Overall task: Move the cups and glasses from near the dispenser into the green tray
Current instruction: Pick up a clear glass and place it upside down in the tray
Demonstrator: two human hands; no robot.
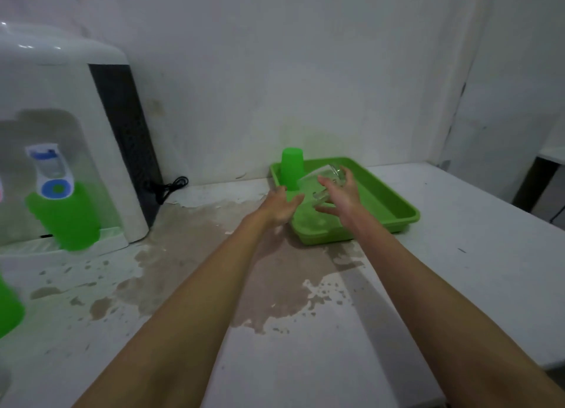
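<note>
The green tray lies on the white counter against the wall. A green cup stands upside down in its far left corner. My right hand is over the tray, fingers spread around a clear glass, which it holds tilted on its side above the tray floor. Just left of the tray's near left corner, my left hand is open and holds nothing. Another green cup stands under the taps of the white water dispenser. A third green cup shows at the left edge.
A black cable lies coiled beside the dispenser's right side at the wall. The counter has worn brown patches in the middle. Its right edge drops off near a dark table leg.
</note>
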